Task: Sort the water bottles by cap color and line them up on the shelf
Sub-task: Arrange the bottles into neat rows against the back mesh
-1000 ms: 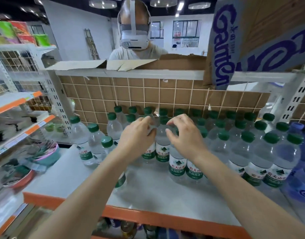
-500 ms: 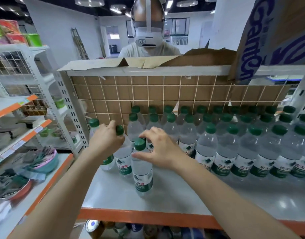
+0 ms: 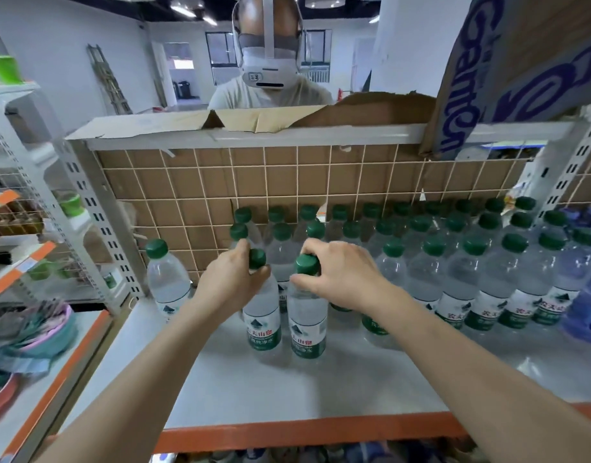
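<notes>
Two clear green-capped water bottles stand side by side on the white shelf (image 3: 320, 389), in front of the rows. My left hand (image 3: 230, 282) grips the neck of the left bottle (image 3: 263, 322) just under its cap. Around the neck and cap of the right bottle (image 3: 307, 325), my right hand (image 3: 340, 275) is closed. Several more green-capped bottles (image 3: 471, 282) stand in rows behind and to the right. One green-capped bottle (image 3: 168, 279) stands alone at the left. Blue bottles (image 3: 588, 309) sit at the far right edge.
A brown cardboard back behind a wire grid (image 3: 287, 182) closes the shelf's rear. The shelf's front lip is orange (image 3: 304, 436). A person in a headset (image 3: 269, 68) stands behind the shelf. A cardboard box (image 3: 521, 61) rests on the top shelf at right. Another rack (image 3: 26, 228) stands left.
Both hands have closed on two bottles, which now stand next to each other at the front of the shelf. The left hand moved right from the bottles at the left end.
</notes>
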The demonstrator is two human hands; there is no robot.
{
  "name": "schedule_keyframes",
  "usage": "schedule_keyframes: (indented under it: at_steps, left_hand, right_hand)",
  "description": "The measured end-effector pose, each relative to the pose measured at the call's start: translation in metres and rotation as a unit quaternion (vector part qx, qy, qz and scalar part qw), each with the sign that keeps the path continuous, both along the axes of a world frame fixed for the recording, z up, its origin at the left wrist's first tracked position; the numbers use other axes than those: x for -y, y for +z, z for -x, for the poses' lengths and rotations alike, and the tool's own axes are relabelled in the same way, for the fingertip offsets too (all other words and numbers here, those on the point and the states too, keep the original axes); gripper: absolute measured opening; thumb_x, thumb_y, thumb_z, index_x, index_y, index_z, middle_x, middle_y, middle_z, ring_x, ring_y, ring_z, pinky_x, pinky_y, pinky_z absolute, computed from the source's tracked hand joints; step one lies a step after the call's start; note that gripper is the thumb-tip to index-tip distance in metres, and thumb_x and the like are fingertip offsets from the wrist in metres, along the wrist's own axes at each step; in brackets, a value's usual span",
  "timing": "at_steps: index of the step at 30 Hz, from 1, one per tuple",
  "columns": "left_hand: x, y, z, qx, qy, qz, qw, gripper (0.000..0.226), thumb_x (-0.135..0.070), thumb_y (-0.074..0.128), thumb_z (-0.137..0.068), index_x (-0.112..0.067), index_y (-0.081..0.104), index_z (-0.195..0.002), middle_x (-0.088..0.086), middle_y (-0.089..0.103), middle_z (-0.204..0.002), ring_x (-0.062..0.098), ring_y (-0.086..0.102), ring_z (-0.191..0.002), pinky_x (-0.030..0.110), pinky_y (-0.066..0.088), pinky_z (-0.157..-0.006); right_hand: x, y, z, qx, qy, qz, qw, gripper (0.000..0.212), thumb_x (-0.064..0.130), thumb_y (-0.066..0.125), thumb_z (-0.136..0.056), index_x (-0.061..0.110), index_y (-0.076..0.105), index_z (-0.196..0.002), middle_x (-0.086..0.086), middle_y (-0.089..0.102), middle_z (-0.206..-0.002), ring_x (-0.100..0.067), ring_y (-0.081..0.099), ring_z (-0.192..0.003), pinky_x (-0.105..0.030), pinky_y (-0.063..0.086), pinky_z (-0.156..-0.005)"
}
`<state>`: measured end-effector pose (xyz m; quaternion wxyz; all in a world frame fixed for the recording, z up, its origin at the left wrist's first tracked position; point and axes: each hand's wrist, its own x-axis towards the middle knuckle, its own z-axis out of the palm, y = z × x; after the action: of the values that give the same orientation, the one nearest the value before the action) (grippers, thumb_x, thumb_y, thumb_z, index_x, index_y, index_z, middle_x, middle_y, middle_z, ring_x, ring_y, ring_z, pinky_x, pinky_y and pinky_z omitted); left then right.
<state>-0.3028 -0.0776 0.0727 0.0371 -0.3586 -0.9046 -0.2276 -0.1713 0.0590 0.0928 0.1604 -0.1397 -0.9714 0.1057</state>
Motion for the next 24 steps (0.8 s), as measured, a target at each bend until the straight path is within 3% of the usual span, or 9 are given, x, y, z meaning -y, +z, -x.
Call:
schedule_keyframes:
  at_steps: [5,8,11,16,21,24]
  left_hand:
    - [-0.036,-0.007,-0.018,-0.004,-0.056,-0.033,0.998,0.033,-0.041,0.059,-0.089,-0.014,0.04,-0.093,0.012,0.065,-0.097,0.034,0.061,-0.086,0.042,0.052,-0.071]
    - [-0.055,-0.008,-0.027,0.001,-0.042,-0.038,0.998,0.034,-0.04,0.059,-0.09,-0.013,0.038,-0.09,0.011,0.061,-0.093,0.034,0.058,-0.086,0.038,0.048,-0.068]
    - [-0.069,-0.009,-0.031,0.026,-0.04,-0.055,0.997,0.034,-0.039,0.06,-0.089,-0.013,0.037,-0.087,0.011,0.061,-0.091,0.033,0.058,-0.085,0.036,0.045,-0.066]
    - [-0.08,-0.01,-0.034,0.033,-0.037,-0.055,0.997,0.031,-0.039,0.06,-0.089,-0.017,0.039,-0.09,0.008,0.063,-0.095,0.03,0.059,-0.086,0.036,0.048,-0.068]
    - [-0.084,-0.009,-0.035,0.051,-0.029,-0.056,0.997,0.029,-0.041,0.061,-0.086,-0.018,0.048,-0.097,0.006,0.066,-0.094,0.028,0.061,-0.085,0.038,0.054,-0.073]
    - [-0.084,-0.009,-0.036,0.018,-0.039,-0.033,0.999,0.029,-0.04,0.057,-0.087,-0.018,0.046,-0.103,0.008,0.066,-0.094,0.032,0.061,-0.085,0.038,0.053,-0.072]
  right_hand:
    - [-0.03,0.0,-0.012,0.024,-0.045,-0.043,0.998,0.036,0.056,0.053,-0.087,0.027,0.05,-0.108,0.0,0.052,-0.085,-0.022,0.052,-0.078,-0.032,0.042,-0.068]
    - [-0.047,-0.002,-0.019,0.049,-0.053,-0.042,0.997,0.034,0.054,0.051,-0.09,0.027,0.049,-0.112,-0.002,0.049,-0.09,-0.023,0.05,-0.083,-0.034,0.043,-0.072]
    - [-0.057,-0.004,-0.022,0.056,-0.043,-0.035,0.997,0.032,0.05,0.047,-0.094,0.027,0.046,-0.116,0.0,0.052,-0.093,-0.024,0.046,-0.093,-0.039,0.042,-0.081]
    - [-0.072,-0.01,-0.02,0.054,-0.026,-0.088,0.994,0.03,0.044,0.041,-0.096,0.026,0.043,-0.12,0.005,0.062,-0.1,-0.022,0.042,-0.102,-0.041,0.028,-0.093]
    - [-0.077,-0.013,-0.019,0.06,-0.029,-0.096,0.993,0.032,0.042,0.037,-0.096,0.027,0.041,-0.124,0.003,0.061,-0.104,-0.021,0.041,-0.104,-0.041,0.026,-0.095]
    - [-0.078,-0.013,-0.018,0.065,-0.027,-0.097,0.993,0.034,0.042,0.036,-0.095,0.027,0.04,-0.125,0.002,0.06,-0.106,-0.021,0.042,-0.105,-0.042,0.027,-0.095]
